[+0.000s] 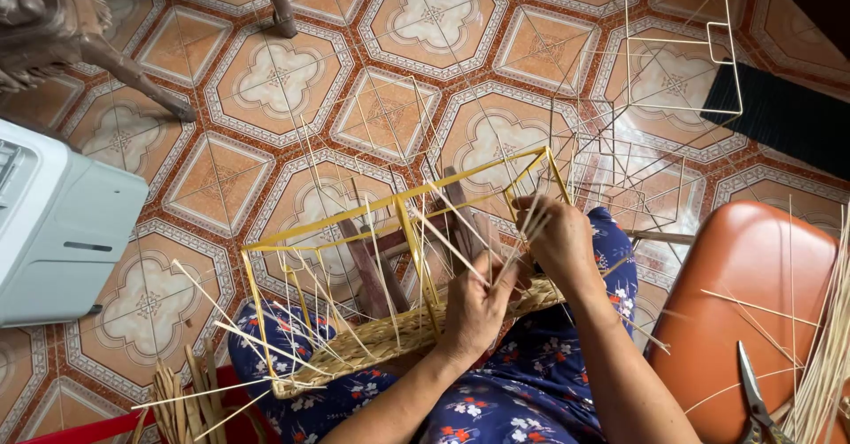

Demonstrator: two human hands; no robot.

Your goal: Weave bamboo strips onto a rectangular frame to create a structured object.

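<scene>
fingers: left hand [474,307] pinches pale straw strands [460,249], right hand [553,236] curls closed on upright strands, exact grip unclear | step: weaving the basket wall, woven base [372,342] on lap inside yellow wire frame [390,205] | next: likely threading past an upright | room: grey box [62,223] left, orange stool [753,293] right

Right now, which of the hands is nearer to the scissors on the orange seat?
Right. The right hand works the strips closer to the scissors; the left hand sits farther left.
</scene>
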